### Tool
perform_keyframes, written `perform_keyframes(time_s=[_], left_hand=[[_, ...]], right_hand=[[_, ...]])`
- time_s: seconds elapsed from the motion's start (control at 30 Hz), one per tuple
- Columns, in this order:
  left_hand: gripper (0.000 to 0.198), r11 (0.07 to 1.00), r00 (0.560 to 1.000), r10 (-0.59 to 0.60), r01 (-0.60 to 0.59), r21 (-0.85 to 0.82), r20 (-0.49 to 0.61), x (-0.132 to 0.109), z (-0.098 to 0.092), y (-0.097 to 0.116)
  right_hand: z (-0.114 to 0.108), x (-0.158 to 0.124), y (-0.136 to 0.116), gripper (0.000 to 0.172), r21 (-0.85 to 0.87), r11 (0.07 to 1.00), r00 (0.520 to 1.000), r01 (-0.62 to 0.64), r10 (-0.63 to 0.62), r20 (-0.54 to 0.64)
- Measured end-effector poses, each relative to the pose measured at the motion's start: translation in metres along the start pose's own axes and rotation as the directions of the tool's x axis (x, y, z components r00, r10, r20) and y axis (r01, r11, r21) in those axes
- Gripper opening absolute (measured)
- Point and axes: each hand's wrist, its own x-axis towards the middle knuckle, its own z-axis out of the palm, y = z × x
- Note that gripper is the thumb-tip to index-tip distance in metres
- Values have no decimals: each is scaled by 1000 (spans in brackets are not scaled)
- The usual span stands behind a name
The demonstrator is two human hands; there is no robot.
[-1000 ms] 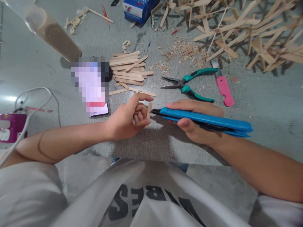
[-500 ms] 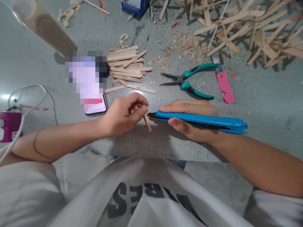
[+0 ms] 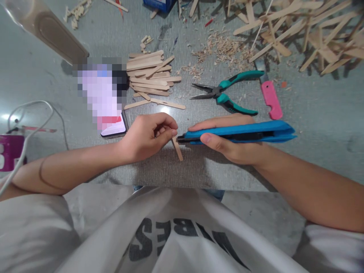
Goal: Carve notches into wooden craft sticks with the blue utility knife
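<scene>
In the head view, my left hand (image 3: 152, 136) is closed, its thumb and fingertips pinching the upper end of a flat wooden craft stick (image 3: 178, 149). The stick's free end slants down over the table toward me. My right hand (image 3: 227, 146) is wrapped round a long blue and black hand tool (image 3: 241, 131). Its dark, narrow tip points left and meets or nearly meets the stick, just beside my left fingertips. Whether the tip grips the stick, I cannot tell. At the rear, the tool's blue body spreads into two parts.
Beyond my hands lie green-handled needle-nose pliers (image 3: 217, 92), a pink-handled knife (image 3: 271, 99) and a pile of craft sticks (image 3: 152, 74). Wood shavings (image 3: 218, 49) and joined sticks (image 3: 309, 34) spread behind. At left are a phone (image 3: 113, 129), a tan bottle (image 3: 47, 32) and a white cable (image 3: 28, 146).
The blue tool's rear end has risen in view and the tool has rolled a little, showing more of its black inside. Both hands keep their holds; the background has shifted slightly.
</scene>
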Motion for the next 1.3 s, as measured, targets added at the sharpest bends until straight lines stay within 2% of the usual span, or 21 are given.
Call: perform_keyframes(time_s=[0.23,0.33,0.43,0.57,0.77,1.0,1.3], left_hand=[[10,1000,1000,4,-4,28,-16,-1,-1,-1],[16,995,1000,27,-27,96,1,0,-3,0],[23,967,994,109,-113,229,30,1,-4,1],[26,924,984,163,-178,340,73,1,-6,2],[23,928,992,85,-114,355,95,4,-8,8],[21,952,996,5,-34,305,93,7,-8,11],[20,958,994,-17,-14,285,106,9,-9,12]], right_hand=[[-3,1,1,20,124,991,992,-52,37,121],[2,0,0,20,149,986,997,-72,73,0],[6,-2,-1,20,152,985,990,-79,95,-103],[6,-2,-1,22,40,999,996,-23,26,-91],[7,-1,-1,27,-78,986,989,144,-145,-8],[7,0,0,37,-133,977,986,164,-165,8],[9,0,-2,25,-133,969,978,208,-210,2]])
